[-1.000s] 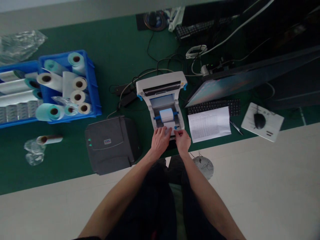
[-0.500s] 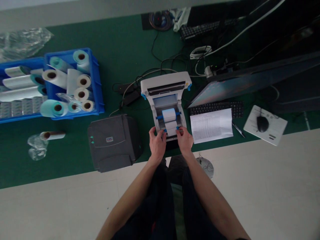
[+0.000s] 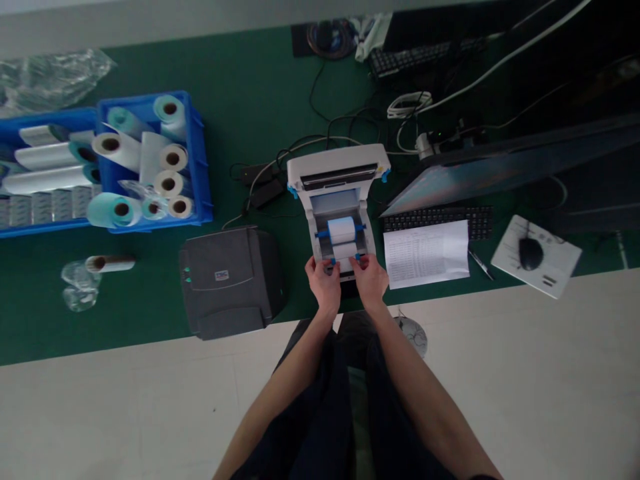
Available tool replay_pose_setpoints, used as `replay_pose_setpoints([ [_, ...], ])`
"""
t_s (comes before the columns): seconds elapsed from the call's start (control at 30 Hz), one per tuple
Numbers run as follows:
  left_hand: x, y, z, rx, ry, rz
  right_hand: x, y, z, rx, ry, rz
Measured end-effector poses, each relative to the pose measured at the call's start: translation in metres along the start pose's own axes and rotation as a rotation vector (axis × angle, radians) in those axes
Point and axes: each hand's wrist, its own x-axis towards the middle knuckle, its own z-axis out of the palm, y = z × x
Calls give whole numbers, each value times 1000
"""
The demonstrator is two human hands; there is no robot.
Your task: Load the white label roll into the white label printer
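In front of me stands a white label printer (image 3: 299, 168) with its lid raised. A roll of white labels (image 3: 342, 231) sits on a blue spindle inside it. From the roll a label strip (image 3: 345, 251) runs toward the printer's front edge, between blue guides. My left hand (image 3: 326, 285) is closed at the strip's left edge, thumb and fingers pinching it near the front. Across from it, my right hand (image 3: 371, 281) pinches the strip's right edge. The fingertips partly cover the strip's front end.
To the left are a dark grey printer (image 3: 227, 283), a blue bin (image 3: 200, 173) of rolls, and a loose roll (image 3: 113, 263). On the right lie a printed sheet (image 3: 426, 255), a keyboard (image 3: 479, 220), a pen (image 3: 481, 263) and a mouse (image 3: 531, 253). A monitor (image 3: 500, 170) stands behind.
My hands have come closer together over the label strip, with the left moving inward to the right. The whole view has shifted slightly.
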Motion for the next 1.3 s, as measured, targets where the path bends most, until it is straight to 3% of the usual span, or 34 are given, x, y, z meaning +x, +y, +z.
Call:
replay_pose_setpoints([
  [0.5,-6,2,16,-63,44,-83,-1,12,10,64,74,-94],
  [1.03,-10,-11,43,-280,277,-49,8,38,47,114,292,-240],
  [1.3,-12,-14,48,-328,312,-23,9,43,55,150,379,-328],
])
